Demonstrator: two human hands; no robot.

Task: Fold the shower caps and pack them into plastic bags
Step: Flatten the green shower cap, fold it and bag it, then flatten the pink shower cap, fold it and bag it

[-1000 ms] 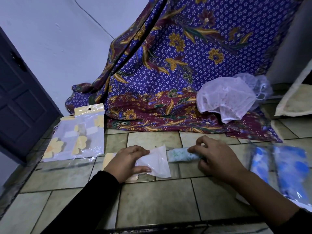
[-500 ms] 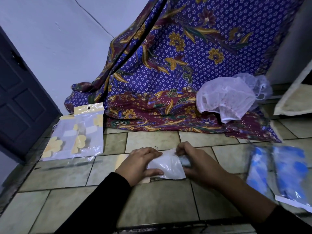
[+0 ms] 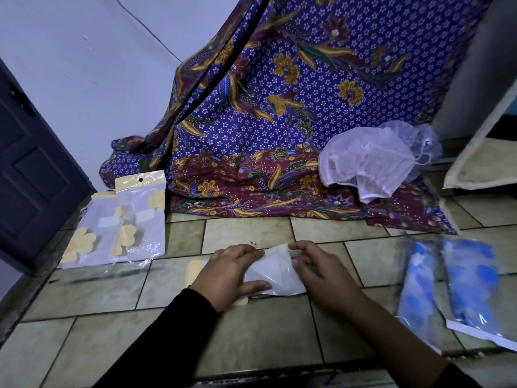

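A clear plastic bag (image 3: 275, 271) with a yellow header end (image 3: 193, 271) lies on the tiled floor in front of me. My left hand (image 3: 226, 273) grips its left part, fingers on top and thumb along the near edge. My right hand (image 3: 321, 275) pinches the bag's right end at the far corner. The bag looks white and full; the folded cap inside cannot be made out clearly. Loose white mesh shower caps (image 3: 366, 163) lie heaped on the batik cloth (image 3: 279, 121) at the back right.
Two packed bags with blue caps (image 3: 470, 284) lie on the floor to the right. Empty bags with yellow flower print (image 3: 120, 222) lie at the left by a dark door (image 3: 33, 169). A pale board (image 3: 481, 163) leans at the far right.
My right hand brought the folded blue-green cap leftwards to the bag and into it. The cap is no longer seen outside, and both hands now hold the bag.
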